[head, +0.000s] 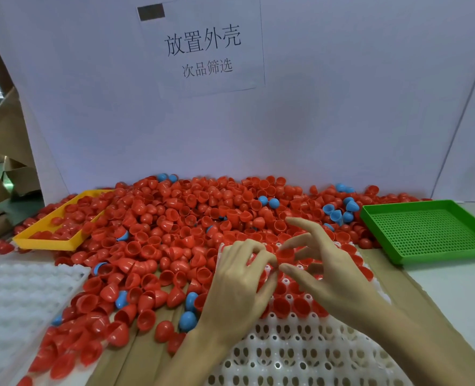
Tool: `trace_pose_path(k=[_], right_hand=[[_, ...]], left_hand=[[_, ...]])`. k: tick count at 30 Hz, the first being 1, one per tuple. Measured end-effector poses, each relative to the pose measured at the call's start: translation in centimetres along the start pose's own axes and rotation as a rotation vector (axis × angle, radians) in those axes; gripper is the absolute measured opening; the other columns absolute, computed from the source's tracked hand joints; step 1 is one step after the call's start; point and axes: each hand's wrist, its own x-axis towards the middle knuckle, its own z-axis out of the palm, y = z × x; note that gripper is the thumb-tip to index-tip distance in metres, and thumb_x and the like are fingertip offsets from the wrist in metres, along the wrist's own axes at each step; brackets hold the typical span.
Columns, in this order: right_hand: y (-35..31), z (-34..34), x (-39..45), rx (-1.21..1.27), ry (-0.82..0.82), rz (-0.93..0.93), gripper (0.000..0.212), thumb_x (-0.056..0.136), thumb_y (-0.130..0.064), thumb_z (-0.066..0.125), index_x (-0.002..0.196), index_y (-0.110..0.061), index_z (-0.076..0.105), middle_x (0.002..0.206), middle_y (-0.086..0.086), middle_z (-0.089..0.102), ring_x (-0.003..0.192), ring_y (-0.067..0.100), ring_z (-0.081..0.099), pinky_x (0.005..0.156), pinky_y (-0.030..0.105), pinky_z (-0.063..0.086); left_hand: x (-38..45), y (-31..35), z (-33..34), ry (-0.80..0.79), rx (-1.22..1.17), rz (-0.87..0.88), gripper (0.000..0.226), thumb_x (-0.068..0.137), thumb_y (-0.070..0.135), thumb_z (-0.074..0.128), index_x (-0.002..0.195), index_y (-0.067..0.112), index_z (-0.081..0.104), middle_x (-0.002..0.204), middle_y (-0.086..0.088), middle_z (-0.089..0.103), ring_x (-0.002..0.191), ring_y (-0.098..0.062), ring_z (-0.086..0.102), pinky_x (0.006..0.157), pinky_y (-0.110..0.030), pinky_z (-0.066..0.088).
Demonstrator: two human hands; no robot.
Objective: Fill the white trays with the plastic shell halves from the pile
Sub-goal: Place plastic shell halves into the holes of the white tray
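Right across my worktop (453, 291) spreads the pile of red and blue shell halves (191, 218), spilling over a yellow tray (44, 242) at its left edge, with a green perforated tray (414, 259) to its right and a white tray (16, 307) lying at my near left. Nearer me, a second white tray (300, 355) has red halves seated in its far rows and bare pockets close by. Over those filled rows, my left hand (239, 291) curls its fingers down on the tray, though I cannot tell whether it grips anything, and my right hand (328, 271) pinches one red half (285, 253) with its other fingers spread.
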Motion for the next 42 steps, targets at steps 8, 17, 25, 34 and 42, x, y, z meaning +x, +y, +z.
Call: trace_pose_path(k=[8, 17, 25, 34, 42], right_hand=[[0.0, -0.6, -0.1, 0.035, -0.041, -0.021, 0.083, 0.091, -0.014, 0.08, 0.153, -0.045, 0.035, 0.119, -0.016, 0.068, 0.112, 0.012, 0.067, 0.078, 0.024, 0.058], [-0.1, -0.5, -0.2, 0.036, -0.084, -0.05, 0.049, 0.097, -0.028, 0.071, 0.139, -0.042, 0.05, 0.126, -0.017, 0.067, 0.114, 0.01, 0.068, 0.077, 0.025, 0.059], [-0.1, -0.2, -0.2, 0.014, -0.094, -0.089, 0.049, 0.097, -0.024, 0.074, 0.136, -0.045, 0.054, 0.13, -0.02, 0.062, 0.11, 0.012, 0.07, 0.073, 0.026, 0.061], [0.0, 0.2, -0.3, -0.038, 0.0, -0.016, 0.021, 0.099, -0.028, 0.069, 0.119, -0.036, 0.068, 0.104, -0.019, 0.07, 0.096, 0.01, 0.071, 0.072, 0.028, 0.06], [0.1, 0.4, -0.4, -0.064, 0.048, 0.056, 0.007, 0.101, -0.034, 0.064, 0.102, -0.03, 0.069, 0.081, -0.009, 0.067, 0.076, 0.014, 0.066, 0.066, 0.033, 0.057]], left_hand=[[0.0, 0.2, -1.5, 0.045, -0.424, -0.262, 0.039, 0.092, 0.024, 0.081, 0.121, 0.028, 0.055, 0.136, 0.013, 0.052, 0.123, -0.016, 0.061, 0.099, -0.02, 0.052], [0.5, 1.1, -2.5, 0.056, -0.617, -0.449, 0.025, 0.094, 0.015, 0.078, 0.112, 0.023, 0.062, 0.111, 0.009, 0.072, 0.109, -0.015, 0.071, 0.09, -0.019, 0.055], [0.8, 0.8, -2.6, -0.067, -0.703, -0.642, 0.022, 0.104, 0.036, 0.056, 0.104, 0.019, 0.07, 0.083, -0.003, 0.072, 0.075, -0.018, 0.07, 0.07, -0.025, 0.057], [0.7, 0.9, -2.6, -0.247, -0.95, -0.744, 0.036, 0.104, 0.054, 0.05, 0.112, 0.025, 0.071, 0.098, -0.009, 0.078, 0.081, -0.028, 0.077, 0.072, -0.029, 0.061], [0.9, 0.8, -2.9, -0.283, -1.008, -0.728, 0.019, 0.105, 0.029, 0.061, 0.114, 0.016, 0.071, 0.102, -0.013, 0.077, 0.086, -0.03, 0.077, 0.082, -0.029, 0.06]])
